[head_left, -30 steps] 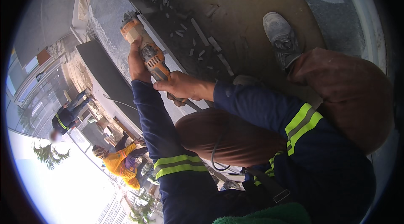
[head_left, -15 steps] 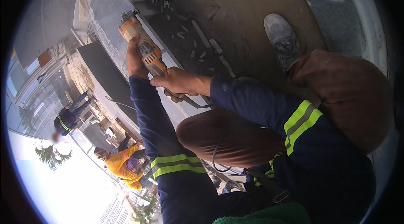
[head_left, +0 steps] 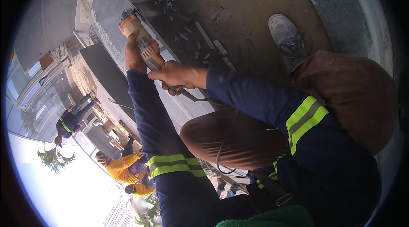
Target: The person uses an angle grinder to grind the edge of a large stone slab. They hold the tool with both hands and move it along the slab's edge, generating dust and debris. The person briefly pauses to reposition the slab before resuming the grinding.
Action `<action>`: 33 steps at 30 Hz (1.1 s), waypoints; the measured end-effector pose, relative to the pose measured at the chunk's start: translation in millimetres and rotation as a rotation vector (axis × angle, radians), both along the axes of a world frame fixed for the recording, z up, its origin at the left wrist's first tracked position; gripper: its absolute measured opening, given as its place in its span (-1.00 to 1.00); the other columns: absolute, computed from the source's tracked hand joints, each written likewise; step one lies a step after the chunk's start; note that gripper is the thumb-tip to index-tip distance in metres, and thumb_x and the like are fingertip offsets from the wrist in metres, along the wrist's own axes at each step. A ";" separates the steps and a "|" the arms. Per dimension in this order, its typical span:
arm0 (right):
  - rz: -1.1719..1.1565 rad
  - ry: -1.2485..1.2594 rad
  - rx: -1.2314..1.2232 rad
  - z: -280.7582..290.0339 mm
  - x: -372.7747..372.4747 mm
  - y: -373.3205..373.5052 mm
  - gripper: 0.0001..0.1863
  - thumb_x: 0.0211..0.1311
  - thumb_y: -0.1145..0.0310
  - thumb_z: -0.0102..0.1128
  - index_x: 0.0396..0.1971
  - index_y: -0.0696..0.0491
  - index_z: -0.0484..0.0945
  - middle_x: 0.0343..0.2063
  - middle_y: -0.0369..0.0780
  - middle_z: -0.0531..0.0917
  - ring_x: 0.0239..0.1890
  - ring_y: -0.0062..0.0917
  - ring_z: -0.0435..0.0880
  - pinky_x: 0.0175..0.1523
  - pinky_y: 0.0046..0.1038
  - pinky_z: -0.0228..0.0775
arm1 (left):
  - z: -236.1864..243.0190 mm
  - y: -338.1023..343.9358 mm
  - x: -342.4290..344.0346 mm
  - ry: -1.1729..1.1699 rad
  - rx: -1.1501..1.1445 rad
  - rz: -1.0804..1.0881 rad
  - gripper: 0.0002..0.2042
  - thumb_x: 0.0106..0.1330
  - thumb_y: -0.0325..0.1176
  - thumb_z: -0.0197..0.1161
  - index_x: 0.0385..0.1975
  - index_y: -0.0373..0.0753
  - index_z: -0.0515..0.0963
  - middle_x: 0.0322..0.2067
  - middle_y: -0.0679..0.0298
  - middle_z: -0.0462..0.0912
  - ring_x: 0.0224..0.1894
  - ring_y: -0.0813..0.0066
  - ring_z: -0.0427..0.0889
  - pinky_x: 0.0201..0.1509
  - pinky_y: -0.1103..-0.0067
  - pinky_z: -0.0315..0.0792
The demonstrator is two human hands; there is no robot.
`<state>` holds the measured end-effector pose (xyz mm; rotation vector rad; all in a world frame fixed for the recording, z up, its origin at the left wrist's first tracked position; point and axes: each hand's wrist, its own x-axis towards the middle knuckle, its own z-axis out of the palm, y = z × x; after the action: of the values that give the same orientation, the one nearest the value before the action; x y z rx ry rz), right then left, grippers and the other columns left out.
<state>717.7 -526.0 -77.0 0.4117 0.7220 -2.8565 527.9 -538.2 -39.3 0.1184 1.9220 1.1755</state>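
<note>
An orange and black angle grinder (head_left: 151,53) lies in both my hands, its head toward the upper left. My left hand (head_left: 133,54) is closed around the front of its body, just behind the head. Farther back, my right hand (head_left: 181,76) wraps the rear handle, where a dark cord (head_left: 194,98) comes out. The grinder's head is over the long edge of a grey slab (head_left: 108,14); I cannot make out the disc or whether it touches.
Broken strips and chips (head_left: 204,35) litter the dusty brown floor to the right. My grey shoe (head_left: 284,35) rests there. At left, a person in a yellow top (head_left: 119,169) and another in dark clothes (head_left: 70,122) are in the background. A dark panel (head_left: 106,78) stands beside the slab.
Both hands and the grinder have shifted slightly left. The pale dust spray off the grinder's head has faded. A second yellow-clad person shows more clearly in the background.
</note>
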 end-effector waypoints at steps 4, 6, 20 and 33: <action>-0.002 0.013 -0.021 -3.5 -5.4 -0.5 -0.52 0.41 0.05 0.25 -0.15 0.26 0.52 -0.49 -0.16 0.57 -0.63 -0.44 0.63 -0.53 -0.36 0.49 | -1.0 2.0 -0.7 0.008 0.020 0.010 -0.62 0.48 0.00 0.19 -0.07 -0.25 0.52 -0.37 0.18 0.67 -0.41 0.29 0.72 -0.31 0.37 0.67; 0.002 0.017 -0.016 -2.0 -2.0 -3.2 -0.53 0.40 0.06 0.25 -0.15 0.26 0.52 -0.49 -0.16 0.57 -0.63 -0.45 0.63 -0.54 -0.36 0.49 | -1.3 -2.1 0.0 0.019 0.018 0.005 -0.62 0.48 0.00 0.19 -0.07 -0.25 0.52 -0.37 0.18 0.67 -0.41 0.29 0.72 -0.32 0.37 0.67; 0.021 -0.007 -0.007 10.9 26.3 -34.3 -0.58 0.44 0.04 0.24 -0.22 0.17 0.52 -0.53 -0.22 0.54 -0.63 -0.49 0.57 -0.54 -0.36 0.43 | 9.1 -32.0 28.1 0.022 0.007 -0.017 -0.60 0.47 0.02 0.19 -0.08 -0.26 0.52 -0.39 0.17 0.67 -0.44 0.29 0.71 -0.36 0.38 0.64; -0.010 0.005 -0.045 24.5 37.7 -11.7 -0.62 0.38 0.14 0.23 -0.30 0.23 0.49 -0.59 -0.20 0.50 -0.69 -0.46 0.58 -0.61 -0.39 0.40 | 19.6 -11.3 36.5 0.040 0.003 0.022 -0.60 0.47 0.01 0.20 -0.10 -0.27 0.54 -0.39 0.18 0.69 -0.45 0.29 0.73 -0.36 0.38 0.67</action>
<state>755.4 -537.8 -52.5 0.4037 0.6569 -2.8781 564.4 -549.4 -19.7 0.1235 1.9614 1.1986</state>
